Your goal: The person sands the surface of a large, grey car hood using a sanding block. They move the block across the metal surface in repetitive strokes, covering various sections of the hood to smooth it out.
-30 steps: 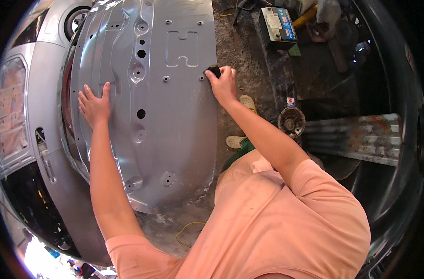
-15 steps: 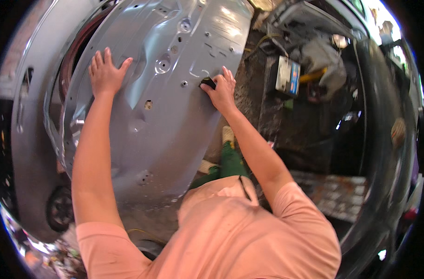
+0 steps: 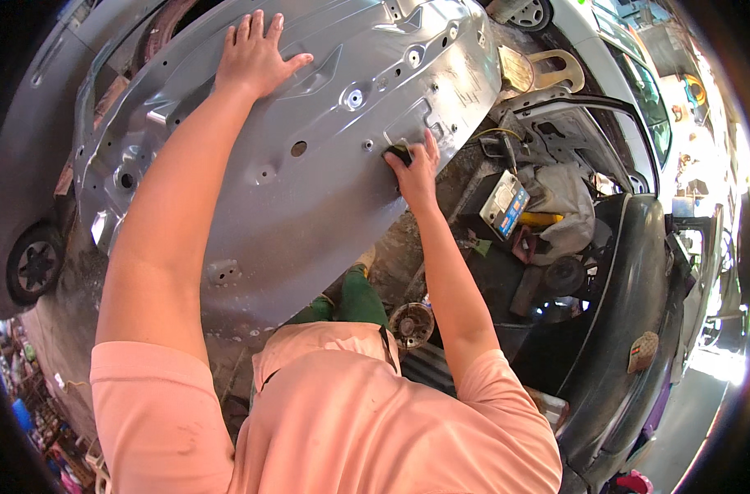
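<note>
A large grey sheet-metal car panel (image 3: 309, 206), pressed with ridges and round holes, lies in front of me. My left hand (image 3: 254, 58) rests on its far part, fingers spread and palm down, holding nothing. Near the panel's right edge, my right hand (image 3: 420, 169) grips a small dark pad (image 3: 398, 155) between thumb and fingers. The pad is against the panel surface, close to a raised outline in the metal. What the pad is made of cannot be made out, and the fingers partly cover it.
To the right are a car battery (image 3: 504, 206), a grey cloth (image 3: 571, 206) and a long black curved car part (image 3: 617, 329). A cream plastic chair (image 3: 560, 70) stands beyond. A round metal part (image 3: 412, 325) sits by my legs. Far left is a car wheel (image 3: 34, 267).
The whole view has swung, bringing the chair and a light-coloured car into sight. My left hand appears farther up the picture, still flat. My right hand keeps the dark pad on the panel.
</note>
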Tool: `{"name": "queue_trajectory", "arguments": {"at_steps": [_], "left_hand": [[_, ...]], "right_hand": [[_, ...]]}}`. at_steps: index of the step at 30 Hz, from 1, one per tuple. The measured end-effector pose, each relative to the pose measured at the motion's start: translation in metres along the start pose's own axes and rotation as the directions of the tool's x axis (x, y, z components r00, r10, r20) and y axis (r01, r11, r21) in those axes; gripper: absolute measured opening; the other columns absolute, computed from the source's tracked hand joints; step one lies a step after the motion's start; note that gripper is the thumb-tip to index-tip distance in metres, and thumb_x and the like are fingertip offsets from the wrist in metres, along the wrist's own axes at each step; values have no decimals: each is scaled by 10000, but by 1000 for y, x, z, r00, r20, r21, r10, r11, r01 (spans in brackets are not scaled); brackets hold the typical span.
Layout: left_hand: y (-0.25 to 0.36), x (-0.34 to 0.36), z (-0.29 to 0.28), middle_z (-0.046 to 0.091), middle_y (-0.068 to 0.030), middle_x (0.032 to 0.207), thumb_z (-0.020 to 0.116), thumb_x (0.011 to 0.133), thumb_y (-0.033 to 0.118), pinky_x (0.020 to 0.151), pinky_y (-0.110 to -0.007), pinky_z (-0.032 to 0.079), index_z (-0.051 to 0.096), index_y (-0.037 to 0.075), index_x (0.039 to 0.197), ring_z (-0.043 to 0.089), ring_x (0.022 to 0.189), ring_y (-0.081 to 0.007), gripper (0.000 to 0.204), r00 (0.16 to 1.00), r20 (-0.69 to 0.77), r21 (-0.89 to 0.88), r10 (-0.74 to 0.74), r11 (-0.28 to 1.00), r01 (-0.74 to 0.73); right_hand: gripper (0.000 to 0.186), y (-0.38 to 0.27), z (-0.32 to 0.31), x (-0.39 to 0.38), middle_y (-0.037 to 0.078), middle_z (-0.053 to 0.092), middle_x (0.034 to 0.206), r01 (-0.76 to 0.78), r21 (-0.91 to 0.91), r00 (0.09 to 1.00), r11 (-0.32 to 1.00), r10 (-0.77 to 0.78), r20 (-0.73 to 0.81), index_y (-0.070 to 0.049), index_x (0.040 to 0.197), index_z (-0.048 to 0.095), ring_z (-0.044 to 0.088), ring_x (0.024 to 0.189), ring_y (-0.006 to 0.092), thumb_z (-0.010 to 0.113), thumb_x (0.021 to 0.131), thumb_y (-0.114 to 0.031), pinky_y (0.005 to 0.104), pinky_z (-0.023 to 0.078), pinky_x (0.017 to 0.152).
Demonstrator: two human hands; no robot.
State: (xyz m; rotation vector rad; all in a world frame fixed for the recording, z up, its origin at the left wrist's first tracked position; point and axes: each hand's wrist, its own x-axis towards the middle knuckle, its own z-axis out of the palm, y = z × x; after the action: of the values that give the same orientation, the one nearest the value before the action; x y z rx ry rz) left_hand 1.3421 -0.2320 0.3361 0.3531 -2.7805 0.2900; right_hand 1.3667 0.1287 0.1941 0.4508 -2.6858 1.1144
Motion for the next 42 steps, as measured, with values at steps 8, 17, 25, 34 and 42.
{"name": "queue_trajectory", "arguments": {"at_steps": [8,17,25,34,42], "left_hand": [[-4,-3,-32,242,-281,1702,605,911,697,1309,-523,146,316,9,1632,200,1595,-408,1038,989,146,-178,-13,983,39],[1,1,-35,251,-282,1698,593,918,699,1309,-516,154,322,-2,1625,192,1602,-398,1031,987,160,-182,-9,983,38],[5,-1,-42,252,-275,1699,593,920,700,1308,-512,161,335,14,1622,218,1593,-397,1015,983,182,-148,-20,988,47],[6,-5,-47,238,-261,1709,583,925,703,1314,-497,142,313,19,1633,206,1601,-376,1021,989,148,-195,-29,979,57],[8,1,-43,234,-258,1711,576,931,703,1317,-494,138,301,18,1638,201,1603,-374,1022,981,193,-160,-15,986,47]], "right_hand": [[465,19,-22,-55,303,278,1660,-254,-15,967,967,255,24,26,1188,693,222,1558,442,843,885,-292,498,249,1240],[594,28,-5,-101,348,371,1581,-491,37,870,870,492,-24,72,1214,655,249,1544,446,800,916,-420,561,248,1231],[811,23,6,-95,370,332,1566,-596,287,781,750,624,-9,154,1360,516,321,1480,490,773,930,-484,556,305,1208],[291,-5,-49,-96,203,687,1124,-495,144,856,857,510,-87,6,1251,624,660,1079,406,655,1037,-188,468,492,938],[456,-1,-48,-101,251,529,1499,-16,-308,989,951,60,133,-37,1435,599,630,1245,442,624,980,-40,480,566,967]]}}
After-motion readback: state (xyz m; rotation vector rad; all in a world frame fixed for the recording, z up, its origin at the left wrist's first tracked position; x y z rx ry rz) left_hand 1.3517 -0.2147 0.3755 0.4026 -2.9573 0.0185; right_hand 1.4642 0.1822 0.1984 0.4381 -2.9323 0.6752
